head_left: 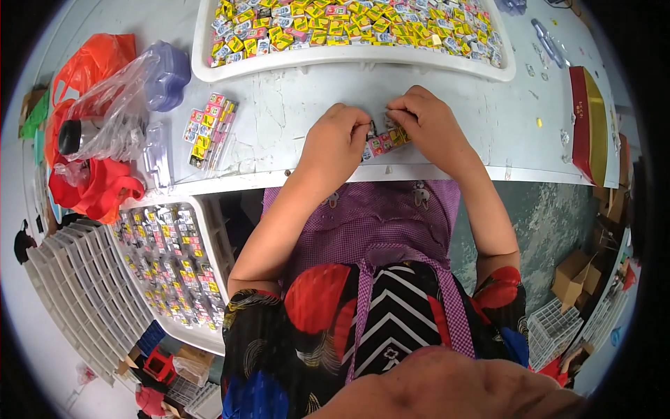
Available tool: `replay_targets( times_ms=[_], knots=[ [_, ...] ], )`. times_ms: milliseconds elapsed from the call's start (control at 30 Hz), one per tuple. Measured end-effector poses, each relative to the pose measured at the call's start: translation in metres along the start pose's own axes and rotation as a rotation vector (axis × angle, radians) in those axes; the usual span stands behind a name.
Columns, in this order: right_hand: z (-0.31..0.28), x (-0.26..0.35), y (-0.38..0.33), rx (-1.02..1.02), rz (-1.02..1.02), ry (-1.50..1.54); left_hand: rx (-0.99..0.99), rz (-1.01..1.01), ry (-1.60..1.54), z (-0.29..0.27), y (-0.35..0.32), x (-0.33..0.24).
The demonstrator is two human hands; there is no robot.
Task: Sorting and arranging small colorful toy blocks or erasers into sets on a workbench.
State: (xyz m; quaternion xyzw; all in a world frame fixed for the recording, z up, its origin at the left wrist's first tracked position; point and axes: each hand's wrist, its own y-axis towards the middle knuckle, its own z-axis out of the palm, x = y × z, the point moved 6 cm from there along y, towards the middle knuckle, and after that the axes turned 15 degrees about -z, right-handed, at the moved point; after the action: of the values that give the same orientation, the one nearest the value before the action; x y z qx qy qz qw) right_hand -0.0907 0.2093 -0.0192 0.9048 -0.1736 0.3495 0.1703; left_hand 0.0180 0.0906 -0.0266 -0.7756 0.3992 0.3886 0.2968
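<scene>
Near the front edge of the table, both my hands are at a short block of little pink, yellow and white boxes (382, 144). My left hand (336, 140) has its fingers closed at the left end of this block. My right hand (430, 127) pinches at its right end, thumb and fingertips together. The fingers partly cover the block, so its full size is hidden. To the left lies a finished-looking stack of the same small boxes (208, 133) in clear plastic. Beyond my hands stands a white tray (356, 54) heaped with loose little boxes, mostly yellow and white.
Clear plastic shells (167, 77), a clear bag and red bags (98, 59) crowd the table's left. A red and gold box (586, 126) stands at the right edge. Below left, a white crate (209, 237) holds packed sets beside stacked crates (84, 286).
</scene>
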Motion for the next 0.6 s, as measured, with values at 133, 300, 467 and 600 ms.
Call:
replay_targets(
  times_ms=[133,300,467,600],
  knots=[
    [0.003,0.001,-0.001,-0.018,-0.033,0.017,-0.042,0.054,0.079,0.001,-0.002,0.0],
    [0.003,0.002,0.0,0.058,-0.021,-0.005,-0.028,0.002,0.001,0.0,-0.003,0.004],
    [-0.005,-0.006,0.001,-0.057,-0.034,0.043,0.012,-0.046,-0.086,-0.004,-0.002,0.008],
    [-0.014,-0.035,-0.012,-0.272,0.443,0.785,0.144,-0.17,-0.336,-0.012,-0.001,0.025]
  ],
)
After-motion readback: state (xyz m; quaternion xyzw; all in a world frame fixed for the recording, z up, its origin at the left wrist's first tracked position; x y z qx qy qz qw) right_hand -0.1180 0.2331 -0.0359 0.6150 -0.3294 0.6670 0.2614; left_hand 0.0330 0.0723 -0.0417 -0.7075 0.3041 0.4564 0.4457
